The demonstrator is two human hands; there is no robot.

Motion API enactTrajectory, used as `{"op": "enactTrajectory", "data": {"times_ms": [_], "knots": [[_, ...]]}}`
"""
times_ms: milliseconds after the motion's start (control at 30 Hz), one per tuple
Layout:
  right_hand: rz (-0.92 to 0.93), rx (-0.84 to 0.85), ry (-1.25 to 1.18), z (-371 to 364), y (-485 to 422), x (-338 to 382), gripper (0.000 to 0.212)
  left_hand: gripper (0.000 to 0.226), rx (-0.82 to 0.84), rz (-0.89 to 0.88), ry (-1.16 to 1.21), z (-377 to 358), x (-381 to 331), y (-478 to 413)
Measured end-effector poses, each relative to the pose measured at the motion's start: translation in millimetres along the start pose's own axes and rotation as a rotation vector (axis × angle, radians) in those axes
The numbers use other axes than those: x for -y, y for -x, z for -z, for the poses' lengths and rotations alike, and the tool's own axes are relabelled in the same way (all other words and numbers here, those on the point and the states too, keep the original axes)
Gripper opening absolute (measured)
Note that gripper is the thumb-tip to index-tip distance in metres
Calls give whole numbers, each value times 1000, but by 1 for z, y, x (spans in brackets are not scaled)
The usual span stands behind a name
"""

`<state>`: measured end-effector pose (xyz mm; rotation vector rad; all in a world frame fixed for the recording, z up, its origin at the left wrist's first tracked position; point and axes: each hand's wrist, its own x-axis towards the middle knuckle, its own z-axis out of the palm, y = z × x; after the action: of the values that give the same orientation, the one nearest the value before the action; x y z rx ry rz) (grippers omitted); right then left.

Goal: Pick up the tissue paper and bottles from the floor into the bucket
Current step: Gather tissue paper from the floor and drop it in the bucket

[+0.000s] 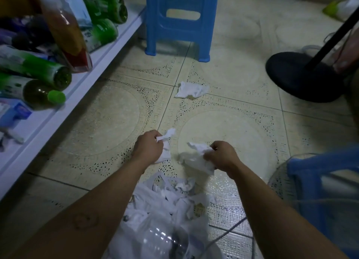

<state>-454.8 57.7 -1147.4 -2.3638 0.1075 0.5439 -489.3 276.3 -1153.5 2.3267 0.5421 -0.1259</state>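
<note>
My left hand [148, 148] grips a crumpled white tissue [167, 137] just above the tiled floor. My right hand [221, 155] holds another crumpled tissue [196, 157] beside it. A third white tissue [191, 89] lies on the floor farther ahead. Below my forearms sits the bucket with a white plastic liner [194, 233], holding several crumpled tissues [174, 196] and a clear plastic bottle [161, 239].
A low white shelf [64, 107] on the left carries green bottles [48, 74] and packets. A blue plastic stool [180, 21] stands ahead. A black round stand base [299, 76] is at the right, and a blue basket-like object [320, 185] at the near right.
</note>
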Motion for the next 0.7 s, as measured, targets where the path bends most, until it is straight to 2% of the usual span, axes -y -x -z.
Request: {"op": "enactTrajectory", "data": {"times_ms": [67, 133, 200, 267, 333, 400, 533, 633, 700], "knots": [[13, -41, 24, -4, -12, 4, 4, 21, 17, -6, -15, -6, 4, -9], [15, -56, 63, -9, -24, 10, 7, 27, 39, -14, -44, -10, 6, -17], [36, 4, 102, -14, -34, 19, 15, 30, 59, -32, -74, -12, 8, -26], [91, 215, 189, -16, -42, 31, 25, 28, 89, -48, -114, -15, 9, -35], [145, 492, 306, -16, -47, 46, 23, 29, 113, -25, -199, -15, 11, -45], [169, 618, 389, -12, -56, 57, 23, 34, 141, 22, -311, -16, 15, -55], [180, 569, 592, -7, -96, 69, 21, 40, 224, -27, -466, -27, 21, -63], [210, 321, 652, -11, -130, 68, 21, 35, 222, -107, -575, -31, 26, -67], [211, 236, 681, -13, -149, 67, 22, 31, 220, -153, -582, -29, 27, -72]]}}
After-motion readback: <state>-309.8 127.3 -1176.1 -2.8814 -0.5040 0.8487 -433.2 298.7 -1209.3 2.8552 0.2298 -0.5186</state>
